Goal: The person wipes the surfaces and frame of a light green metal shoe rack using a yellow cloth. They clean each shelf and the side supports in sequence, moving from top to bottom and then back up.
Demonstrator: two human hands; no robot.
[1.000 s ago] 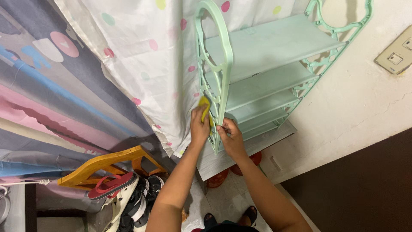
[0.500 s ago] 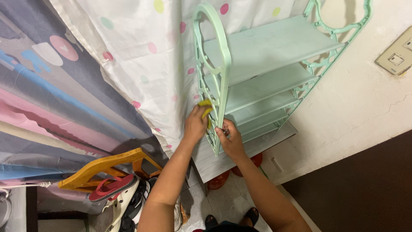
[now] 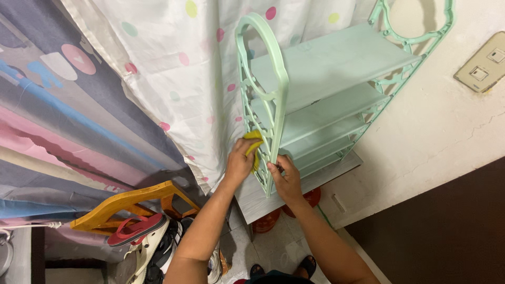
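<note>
No packages, labels, signs or screens anywhere in view, neither on the wall, the shelves, the curtains nor the floor below.

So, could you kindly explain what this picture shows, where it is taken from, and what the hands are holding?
The picture comes from a camera worn on a person's head, looking down at their own bare hands. The left hand presses a yellow cloth against the ornate side frame of a mint-green shelf rack, whose shelves are bare. The right hand grips that frame lower down. A dotted white curtain hangs beside it; an orange rack with a red sandal stands lower left.
</note>
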